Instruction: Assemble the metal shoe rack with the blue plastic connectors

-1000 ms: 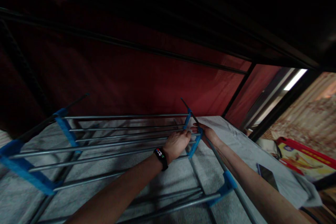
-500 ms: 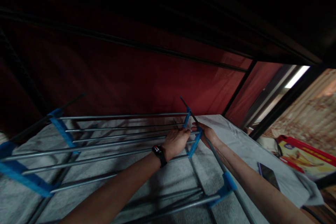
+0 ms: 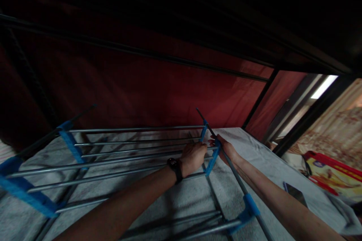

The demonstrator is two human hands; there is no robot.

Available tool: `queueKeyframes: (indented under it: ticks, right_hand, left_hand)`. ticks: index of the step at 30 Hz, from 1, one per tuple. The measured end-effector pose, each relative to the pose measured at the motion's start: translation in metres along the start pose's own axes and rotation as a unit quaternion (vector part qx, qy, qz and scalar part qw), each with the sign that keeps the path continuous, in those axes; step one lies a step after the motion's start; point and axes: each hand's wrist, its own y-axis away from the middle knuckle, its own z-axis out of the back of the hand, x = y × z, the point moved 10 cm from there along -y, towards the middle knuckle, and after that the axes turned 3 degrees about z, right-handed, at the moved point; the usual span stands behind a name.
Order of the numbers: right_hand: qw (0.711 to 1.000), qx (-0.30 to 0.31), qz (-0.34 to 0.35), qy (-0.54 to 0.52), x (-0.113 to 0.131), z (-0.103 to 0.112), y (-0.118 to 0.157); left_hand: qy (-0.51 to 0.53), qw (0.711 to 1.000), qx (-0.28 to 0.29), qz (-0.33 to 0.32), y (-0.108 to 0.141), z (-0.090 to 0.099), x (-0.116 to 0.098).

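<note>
Left hand: my left hand [image 3: 194, 157] is curling its fingers closed around a rod end of the rack, just beside the blue bracket [image 3: 212, 160]; its fingertips are mostly hiding from view.
Wrist: I am wearing a black smartwatch [image 3: 174, 169] on the left one.
Right hand: my right hand [image 3: 227, 151] is gripping the rack from the other side, its fingers reaching behind the side tube [image 3: 236, 175] at the same bracket, their tips slightly parting.
Rack: the rack [image 3: 113, 174] is lying across the cloth-covered surface [image 3: 268, 173], its metal rods running from the left side to my hands.
Near right bracket: another blue bracket [image 3: 250, 212] is joining the side tube and a rod towards the near edge.
Left brackets: two blue pieces [image 3: 31, 192] [image 3: 72, 145] are holding the rods' left ends.
Phone: a dark phone [image 3: 295, 194] is lying near the right edge, beyond my right forearm.
Box: a red and yellow box [image 3: 333, 173] is sitting further out on the right, beside a whitish item.
Backdrop: a red panel [image 3: 169, 94] is rising behind the far edge, with dark bars crossing it.
</note>
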Motion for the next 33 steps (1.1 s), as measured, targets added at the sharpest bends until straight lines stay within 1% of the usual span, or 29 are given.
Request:
queueKeyframes:
  ticks: [2, 4, 6, 7, 8, 10, 12, 13, 16, 19, 22, 25, 33]
  right_hand:
    - [1.0, -0.014, -0.014, 0.004, -0.003, 0.01, -0.004]
    - [0.999, -0.041, -0.014, 0.013, -0.003, 0.023, -0.014]
    - [0.997, -0.073, 0.002, 0.034, 0.002, 0.036, -0.028]
    - [0.995, -0.085, 0.012, 0.046, 0.005, 0.039, -0.037]
    - [0.994, -0.093, 0.019, 0.056, 0.008, 0.041, -0.046]
    - [0.993, -0.09, 0.021, 0.069, 0.009, 0.036, -0.066]
    - [0.994, -0.076, 0.015, 0.079, 0.006, 0.026, -0.086]
    - [0.994, -0.069, 0.013, 0.086, 0.004, 0.021, -0.095]
    - [0.993, -0.044, 0.003, 0.111, -0.002, 0.008, -0.114]
    - [0.991, -0.013, -0.008, 0.132, -0.005, 0.002, -0.126]
    - [0.989, 0.003, -0.013, 0.15, -0.006, 0.001, -0.132]
    - [0.987, 0.006, -0.008, 0.158, -0.006, 0.001, -0.135]
    - [0.988, -0.007, 0.011, 0.157, -0.002, -0.004, -0.126]
  left_hand:
    - [-0.002, 1.0, -0.006, -0.024, -0.005, 0.016, -0.002]
    - [-0.025, 0.999, -0.033, -0.034, -0.012, 0.041, 0.006]
    - [-0.058, 0.997, -0.057, -0.017, -0.022, 0.065, 0.028]
    - [-0.073, 0.996, -0.06, -0.006, -0.027, 0.072, 0.041]
    - [-0.085, 0.995, -0.054, 0.002, -0.032, 0.076, 0.055]
    - [-0.098, 0.995, -0.023, 0.008, -0.041, 0.07, 0.078]
    - [-0.098, 0.995, 0.015, 0.01, -0.048, 0.054, 0.093]
    - [-0.096, 0.995, 0.028, 0.012, -0.052, 0.046, 0.097]
    - [-0.09, 0.995, 0.041, 0.009, -0.066, 0.024, 0.098]
    - [-0.083, 0.995, 0.048, 0.01, -0.083, 0.011, 0.098]
    - [-0.077, 0.996, 0.049, 0.019, -0.092, 0.006, 0.106]
    - [-0.075, 0.996, 0.043, 0.023, -0.092, 0.007, 0.112]
    - [-0.077, 0.997, 0.027, 0.013, -0.085, 0.011, 0.108]
